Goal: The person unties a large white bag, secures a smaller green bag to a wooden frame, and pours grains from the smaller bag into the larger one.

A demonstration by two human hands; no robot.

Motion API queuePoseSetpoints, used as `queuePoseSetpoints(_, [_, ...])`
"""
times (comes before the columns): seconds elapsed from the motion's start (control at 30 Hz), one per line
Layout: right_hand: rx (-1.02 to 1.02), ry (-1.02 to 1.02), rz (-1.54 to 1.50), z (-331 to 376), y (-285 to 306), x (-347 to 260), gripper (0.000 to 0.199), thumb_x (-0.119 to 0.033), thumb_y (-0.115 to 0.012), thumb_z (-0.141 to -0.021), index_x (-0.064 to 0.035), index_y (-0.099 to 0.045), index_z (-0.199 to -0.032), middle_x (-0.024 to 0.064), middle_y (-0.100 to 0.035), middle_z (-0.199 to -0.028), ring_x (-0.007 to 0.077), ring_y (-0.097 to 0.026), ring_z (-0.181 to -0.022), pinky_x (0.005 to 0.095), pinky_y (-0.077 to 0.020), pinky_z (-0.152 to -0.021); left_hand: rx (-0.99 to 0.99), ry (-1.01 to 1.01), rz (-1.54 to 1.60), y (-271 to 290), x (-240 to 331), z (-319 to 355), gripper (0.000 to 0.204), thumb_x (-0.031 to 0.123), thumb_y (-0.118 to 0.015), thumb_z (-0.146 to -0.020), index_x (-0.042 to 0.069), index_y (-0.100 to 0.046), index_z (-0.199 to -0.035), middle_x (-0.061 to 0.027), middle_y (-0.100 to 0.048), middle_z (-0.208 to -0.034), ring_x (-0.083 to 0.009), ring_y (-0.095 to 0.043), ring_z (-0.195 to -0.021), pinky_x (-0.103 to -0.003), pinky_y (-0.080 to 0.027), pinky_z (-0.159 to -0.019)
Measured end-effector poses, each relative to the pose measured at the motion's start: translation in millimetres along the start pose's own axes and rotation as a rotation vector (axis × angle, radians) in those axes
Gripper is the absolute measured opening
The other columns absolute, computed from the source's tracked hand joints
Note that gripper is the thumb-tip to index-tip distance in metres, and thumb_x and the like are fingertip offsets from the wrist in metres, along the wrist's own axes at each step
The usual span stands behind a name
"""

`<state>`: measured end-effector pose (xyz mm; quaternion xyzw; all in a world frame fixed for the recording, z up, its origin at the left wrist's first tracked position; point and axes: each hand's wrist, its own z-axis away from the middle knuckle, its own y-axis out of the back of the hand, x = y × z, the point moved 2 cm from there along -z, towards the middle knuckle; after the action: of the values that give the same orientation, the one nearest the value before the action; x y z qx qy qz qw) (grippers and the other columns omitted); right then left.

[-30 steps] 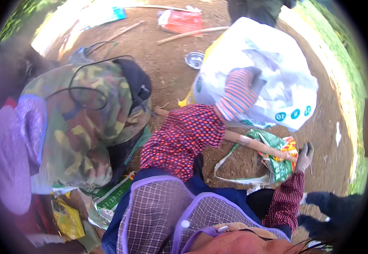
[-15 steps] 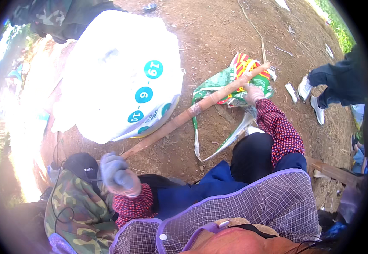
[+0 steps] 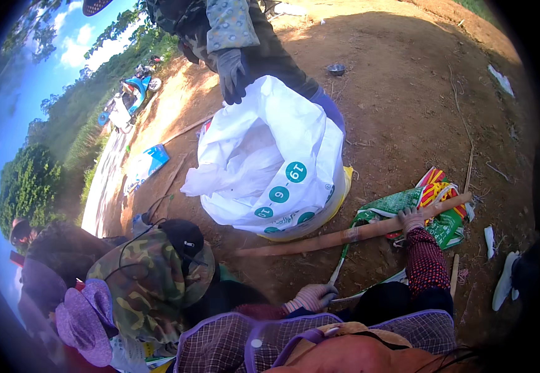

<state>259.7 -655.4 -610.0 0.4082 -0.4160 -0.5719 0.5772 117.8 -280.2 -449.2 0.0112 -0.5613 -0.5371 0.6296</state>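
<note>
We see our right hand (image 3: pixel 411 219), in a pale knitted glove, pressed down with its fingers curled over a long, reddish-brown wooden pole (image 3: pixel 351 235). The pole lies on the bare brown dirt ground (image 3: pixel 407 105), running from near the middle of the scene out to the right, its far-right end resting across a green woven plastic sack with red and yellow stripes (image 3: pixel 434 205). Our red-checked sleeve (image 3: pixel 425 264) leads back from that hand toward us.

Our left hand (image 3: pixel 312 297), gloved the same way, sits near us, low and centre, closed around the near end of a thin pale strip (image 3: pixel 338 272) that runs up toward the pole; we cannot tell what that strip is.

Just beyond the pole stands a large white plastic sack with round teal markings (image 3: pixel 282 168), its mouth open and crumpled. A person standing at the far side holds its upper rim with a dark-gloved hand (image 3: pixel 233 74).

To the left, close to us, another person crouches in a camouflage brimmed hat with a black cap on top (image 3: pixel 152 273), beside a purple cloth hat (image 3: pixel 86 320). Far left, a blue motorbike (image 3: pixel 127 102) stands on the sunlit track, and a small metal bowl (image 3: pixel 336 69) lies on the far dirt.
</note>
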Motion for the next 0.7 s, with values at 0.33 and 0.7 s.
queuePoseSetpoints(0.33, [-0.019,0.076,-0.145,162.3,70.4,-15.8,0.022,-0.016,-0.062,-0.078,-0.0105,-0.063,-0.100,0.0135,-0.069,-0.089,0.0305,-0.069,-0.088,0.0440,-0.0509,-0.076,0.101,-0.162,0.084,30.3,28.6,-25.1,0.019,0.014,-0.061,-0.090,0.004,-0.068,-0.105,-0.0155,-0.069,-0.088,-0.0300,-0.068,-0.084,-0.038,-0.053,-0.078])
queuePoseSetpoints(0.7, [0.211,-0.445,-0.789,155.1,40.6,-0.6,0.061,-0.033,-0.072,-0.081,-0.0115,-0.053,-0.134,0.0178,-0.059,-0.130,0.0353,-0.060,-0.115,0.0431,-0.0495,-0.094,0.073,-0.006,0.132,-2.8,-27.8,-23.8,0.018,0.018,-0.063,-0.091,0.006,-0.068,-0.104,-0.0163,-0.069,-0.089,-0.0311,-0.068,-0.084,-0.038,-0.053,-0.077])
